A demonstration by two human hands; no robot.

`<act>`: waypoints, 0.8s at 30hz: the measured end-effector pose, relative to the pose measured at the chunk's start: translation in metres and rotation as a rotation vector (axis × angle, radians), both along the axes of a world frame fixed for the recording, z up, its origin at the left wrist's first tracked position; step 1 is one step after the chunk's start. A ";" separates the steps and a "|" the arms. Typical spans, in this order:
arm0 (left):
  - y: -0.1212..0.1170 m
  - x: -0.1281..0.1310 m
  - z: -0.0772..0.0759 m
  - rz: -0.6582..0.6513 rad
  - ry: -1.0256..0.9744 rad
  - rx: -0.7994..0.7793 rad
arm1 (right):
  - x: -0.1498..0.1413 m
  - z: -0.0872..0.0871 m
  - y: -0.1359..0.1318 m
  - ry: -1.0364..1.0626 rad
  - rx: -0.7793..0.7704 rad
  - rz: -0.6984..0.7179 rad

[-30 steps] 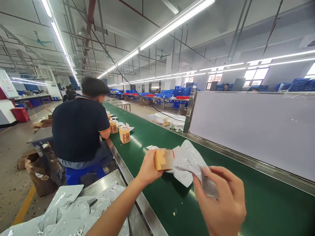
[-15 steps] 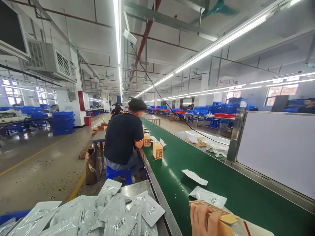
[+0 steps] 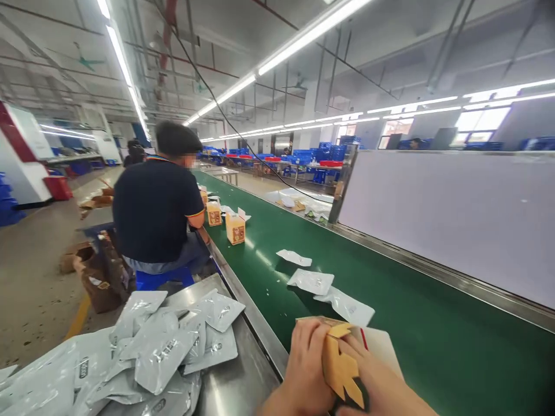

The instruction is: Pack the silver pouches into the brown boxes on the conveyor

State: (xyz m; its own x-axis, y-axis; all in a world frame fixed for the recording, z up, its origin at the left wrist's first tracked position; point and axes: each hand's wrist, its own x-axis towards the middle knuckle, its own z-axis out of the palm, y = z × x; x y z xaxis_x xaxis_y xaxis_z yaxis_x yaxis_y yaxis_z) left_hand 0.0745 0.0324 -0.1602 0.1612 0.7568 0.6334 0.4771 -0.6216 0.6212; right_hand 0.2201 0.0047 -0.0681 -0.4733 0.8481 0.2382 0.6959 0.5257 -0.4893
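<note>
My left hand [image 3: 309, 370] and my right hand [image 3: 381, 384] are both closed around a small tan cardboard box [image 3: 342, 370] with its flap open, low over the near edge of the green conveyor belt [image 3: 390, 289]. Three silver-white pouches [image 3: 310, 281] lie on the belt just beyond the box. A heap of the same pouches [image 3: 156, 346] covers the steel side table [image 3: 234, 387] to my left.
A seated person in a dark shirt [image 3: 154, 208] works further along the belt, with orange boxes [image 3: 235, 227] standing beside them. A white panel [image 3: 451, 214] runs along the belt's far side. Cardboard scraps [image 3: 93, 271] lie on the floor at left.
A second ago my right hand held a pouch at the box's mouth; now both hands grip the box lower and nearer me. Pouches lie on the belt. The view swung left, then back.
</note>
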 end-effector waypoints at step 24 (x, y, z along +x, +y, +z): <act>-0.011 0.009 0.017 -0.186 -0.296 -0.565 | -0.007 0.043 0.022 -0.368 -0.344 0.027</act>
State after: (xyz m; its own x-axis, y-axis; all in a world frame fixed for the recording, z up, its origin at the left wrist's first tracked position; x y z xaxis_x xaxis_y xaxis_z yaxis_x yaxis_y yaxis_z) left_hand 0.0836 0.0211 -0.1435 0.2011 0.9619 0.1851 0.1524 -0.2174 0.9641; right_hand 0.2128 0.0264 -0.0250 -0.4957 0.8346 -0.2403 0.8435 0.3968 -0.3619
